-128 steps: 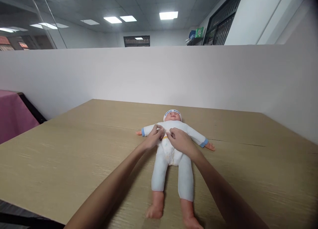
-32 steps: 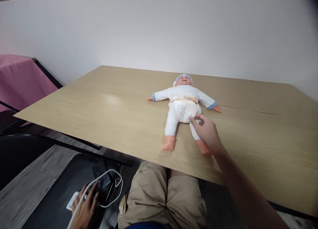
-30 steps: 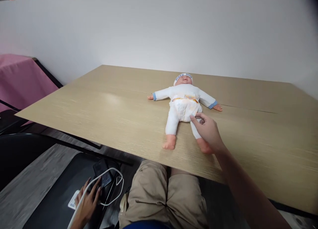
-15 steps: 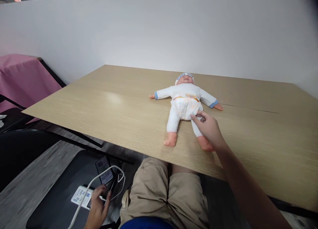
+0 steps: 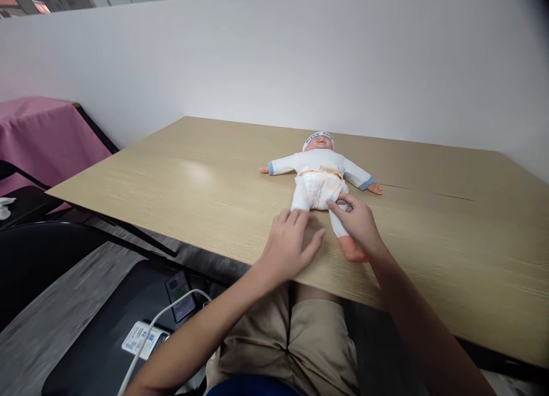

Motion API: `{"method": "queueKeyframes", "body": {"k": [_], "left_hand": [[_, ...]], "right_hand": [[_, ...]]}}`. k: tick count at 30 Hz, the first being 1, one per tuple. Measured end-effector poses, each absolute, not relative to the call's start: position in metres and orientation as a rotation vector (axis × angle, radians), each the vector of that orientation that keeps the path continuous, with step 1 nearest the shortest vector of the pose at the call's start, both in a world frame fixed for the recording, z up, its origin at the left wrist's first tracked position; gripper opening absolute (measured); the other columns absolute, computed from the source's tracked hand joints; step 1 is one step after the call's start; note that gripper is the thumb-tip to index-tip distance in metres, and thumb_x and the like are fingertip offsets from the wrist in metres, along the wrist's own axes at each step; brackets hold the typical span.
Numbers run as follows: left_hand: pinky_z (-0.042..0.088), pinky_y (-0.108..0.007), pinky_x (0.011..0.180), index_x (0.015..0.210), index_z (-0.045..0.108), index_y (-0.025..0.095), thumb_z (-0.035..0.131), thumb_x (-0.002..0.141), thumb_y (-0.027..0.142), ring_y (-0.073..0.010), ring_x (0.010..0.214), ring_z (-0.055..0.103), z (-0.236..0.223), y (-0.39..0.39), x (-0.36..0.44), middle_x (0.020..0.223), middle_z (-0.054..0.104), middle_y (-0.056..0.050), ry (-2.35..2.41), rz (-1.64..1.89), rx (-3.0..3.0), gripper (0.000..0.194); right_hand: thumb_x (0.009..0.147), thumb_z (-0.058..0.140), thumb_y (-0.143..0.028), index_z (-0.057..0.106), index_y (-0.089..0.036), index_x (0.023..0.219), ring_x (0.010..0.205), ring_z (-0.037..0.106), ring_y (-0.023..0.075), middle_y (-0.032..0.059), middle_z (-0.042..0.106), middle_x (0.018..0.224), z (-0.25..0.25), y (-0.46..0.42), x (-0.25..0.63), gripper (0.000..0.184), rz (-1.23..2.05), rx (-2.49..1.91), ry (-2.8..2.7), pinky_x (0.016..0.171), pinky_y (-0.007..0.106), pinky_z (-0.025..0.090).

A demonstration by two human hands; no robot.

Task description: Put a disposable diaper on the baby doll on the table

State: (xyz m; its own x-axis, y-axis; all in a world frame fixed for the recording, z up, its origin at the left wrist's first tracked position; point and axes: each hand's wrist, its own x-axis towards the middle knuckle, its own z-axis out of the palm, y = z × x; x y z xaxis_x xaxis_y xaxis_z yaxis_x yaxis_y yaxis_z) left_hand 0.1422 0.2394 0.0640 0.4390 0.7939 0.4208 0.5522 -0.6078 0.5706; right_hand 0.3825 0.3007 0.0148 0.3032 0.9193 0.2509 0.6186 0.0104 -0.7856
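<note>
A baby doll [image 5: 321, 158] in white clothes with blue cuffs and a lettered headband lies on its back, its feet pointing at me. Around its hips is a white diaper [image 5: 321, 189] with an orange-yellow printed waistband. My right hand [image 5: 357, 217] pinches the edge of the diaper at the leg opening on the right side, thumb against fingers. Slightly blurred, my left hand [image 5: 291, 244] hovers over the doll's other leg with fingers apart and nothing in it. It hides that lower leg and foot.
The doll lies on a wooden table [image 5: 206, 201] against a white partition [image 5: 257, 64]. Below on the left, a black chair seat [image 5: 94, 333] holds a phone-like device [image 5: 180, 296], a white card [image 5: 139, 339] and a white cable [image 5: 165, 311]. Pink cloth [image 5: 47, 133] hangs at far left.
My left hand has come up from the chair seat to the doll's leg, moving right and forward. My right hand stays at the diaper's leg edge. The view has tilted slightly up.
</note>
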Motion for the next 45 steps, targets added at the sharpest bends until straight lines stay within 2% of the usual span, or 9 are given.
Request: {"method": "queueKeyframes", "body": {"k": [3, 12, 19, 23, 27, 31, 38, 42, 45], "left_hand": [[0.044, -0.05, 0.108, 0.123, 0.063, 0.022, 0.065, 0.107, 0.044, -0.0343, 0.125, 0.061, 0.071, 0.302, 0.17, 0.134, 0.074, -0.013, 1.3, 0.941, 2.233, 0.027], [0.041, -0.041, 0.096, 0.117, 0.058, 0.021, 0.084, 0.093, 0.051, -0.028, 0.104, 0.069, 0.04, 0.36, 0.181, 0.109, 0.072, -0.006, 1.438, 0.994, 2.07, 0.047], [0.045, -0.037, 0.091, 0.096, 0.071, 0.022, 0.082, 0.095, 0.044, -0.025, 0.101, 0.065, 0.027, 0.367, 0.171, 0.098, 0.066, -0.003, 1.293, 0.966, 2.021, 0.024], [0.044, -0.039, 0.098, 0.101, 0.067, 0.022, 0.073, 0.101, 0.039, -0.0256, 0.106, 0.06, 0.031, 0.373, 0.165, 0.105, 0.068, -0.005, 1.162, 0.995, 2.108, 0.018], [0.043, -0.039, 0.093, 0.098, 0.059, 0.023, 0.063, 0.106, 0.042, -0.025, 0.097, 0.054, 0.036, 0.38, 0.156, 0.092, 0.063, -0.002, 1.12, 0.875, 2.169, 0.021], [0.045, -0.037, 0.089, 0.097, 0.055, 0.023, 0.068, 0.102, 0.043, -0.022, 0.094, 0.056, 0.034, 0.391, 0.151, 0.095, 0.062, -0.002, 0.966, 0.898, 2.016, 0.024], [0.05, -0.036, 0.093, 0.112, 0.057, 0.022, 0.088, 0.088, 0.047, -0.0218, 0.102, 0.065, 0.025, 0.392, 0.141, 0.108, 0.068, -0.005, 0.968, 0.93, 1.692, 0.047], [0.051, -0.035, 0.088, 0.113, 0.069, 0.02, 0.086, 0.09, 0.053, -0.0229, 0.099, 0.066, 0.033, 0.392, 0.137, 0.105, 0.074, -0.006, 0.992, 0.829, 1.727, 0.045], [0.052, -0.036, 0.085, 0.108, 0.077, 0.019, 0.083, 0.091, 0.06, -0.0241, 0.097, 0.068, 0.041, 0.396, 0.136, 0.106, 0.079, -0.008, 0.931, 0.72, 1.591, 0.045]], "right_hand": [[0.086, 0.073, -0.068, 0.081, -0.019, 0.107, 0.08, 0.067, 0.0243, 0.01, 0.083, 0.099, 0.012, 0.303, 0.384, 0.053, 0.508, -1.655, -1.392, 0.077, 0.036, 0.049], [0.087, 0.073, -0.066, 0.078, -0.019, 0.11, 0.086, 0.068, 0.0256, 0.0109, 0.082, 0.104, 0.007, 0.309, 0.383, 0.053, 0.595, -1.594, -1.35, 0.081, 0.038, 0.053], [0.087, 0.074, -0.063, 0.073, -0.02, 0.109, 0.09, 0.07, 0.0253, 0.0094, 0.079, 0.104, 0.003, 0.311, 0.375, 0.048, 0.737, -1.502, -1.267, 0.083, 0.037, 0.054], [0.09, 0.074, -0.06, 0.071, -0.023, 0.111, 0.09, 0.069, 0.0233, 0.0068, 0.078, 0.106, 0.004, 0.311, 0.374, 0.043, 0.814, -1.453, -1.32, 0.081, 0.034, 0.053], [0.093, 0.071, -0.061, 0.072, -0.023, 0.108, 0.074, 0.058, 0.0192, 0.0024, 0.072, 0.091, 0.014, 0.309, 0.371, 0.041, 0.743, -1.5, -1.407, 0.069, 0.031, 0.045], [0.093, 0.07, -0.066, 0.073, -0.023, 0.099, 0.06, 0.038, 0.015, -0.0052, 0.049, 0.067, 0.028, 0.304, 0.368, 0.043, 0.646, -1.699, -1.426, 0.06, 0.03, 0.03], [0.091, 0.073, -0.074, 0.07, -0.022, 0.092, 0.064, 0.04, 0.0145, -0.0043, 0.052, 0.072, 0.033, 0.302, 0.372, 0.051, 0.646, -1.703, -1.366, 0.06, 0.029, 0.032], [0.09, 0.076, -0.074, 0.065, -0.023, 0.084, 0.063, 0.033, 0.0133, -0.0066, 0.038, 0.068, 0.029, 0.302, 0.375, 0.053, 0.715, -1.666, -1.311, 0.057, 0.028, 0.027], [0.089, 0.078, -0.074, 0.063, -0.023, 0.083, 0.064, 0.036, 0.0132, -0.0058, 0.043, 0.07, 0.028, 0.302, 0.375, 0.053, 0.809, -1.583, -1.246, 0.058, 0.027, 0.031]]}}
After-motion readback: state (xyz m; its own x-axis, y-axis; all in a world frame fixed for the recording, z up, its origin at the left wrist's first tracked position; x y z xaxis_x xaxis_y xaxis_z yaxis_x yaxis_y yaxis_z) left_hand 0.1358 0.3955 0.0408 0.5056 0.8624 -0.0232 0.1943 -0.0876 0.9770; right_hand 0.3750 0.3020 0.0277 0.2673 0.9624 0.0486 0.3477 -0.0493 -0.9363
